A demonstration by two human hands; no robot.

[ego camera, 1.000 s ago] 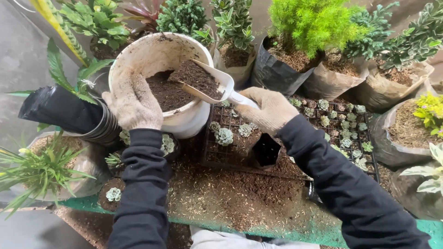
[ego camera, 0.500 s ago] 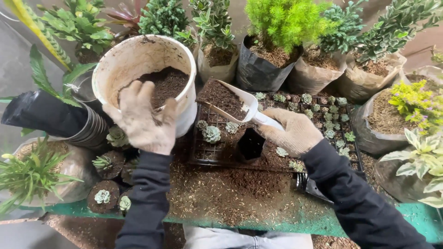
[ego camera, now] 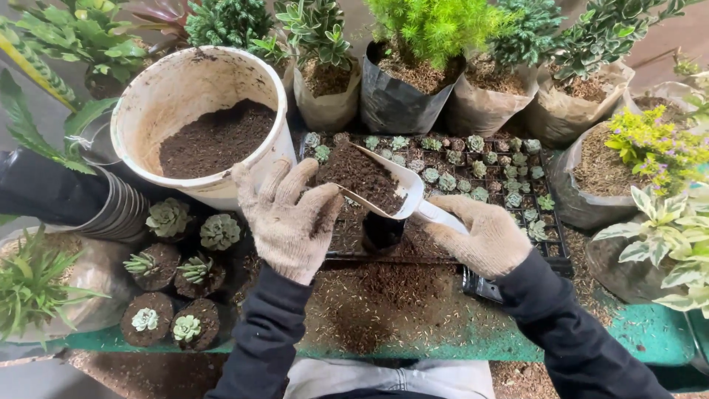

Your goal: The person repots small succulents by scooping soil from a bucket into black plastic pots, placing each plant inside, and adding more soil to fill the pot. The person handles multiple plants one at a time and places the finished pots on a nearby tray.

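Scoop (ego camera: 384, 188) in right hand (ego camera: 484, 236) — beside left hand (ego camera: 284, 218)

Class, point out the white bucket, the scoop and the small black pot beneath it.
white bucket (ego camera: 193, 70): head view, inner wall.
scoop (ego camera: 408, 185): head view, white bowl rim.
small black pot (ego camera: 382, 233): head view, dark side.

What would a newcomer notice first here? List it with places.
The gloved hands at centre: the right hand holds a white scoop heaped with dark soil over a small black pot, the left hand beside it. Upper left stands a big white bucket half full of soil; along the back, a row of bagged green plants.
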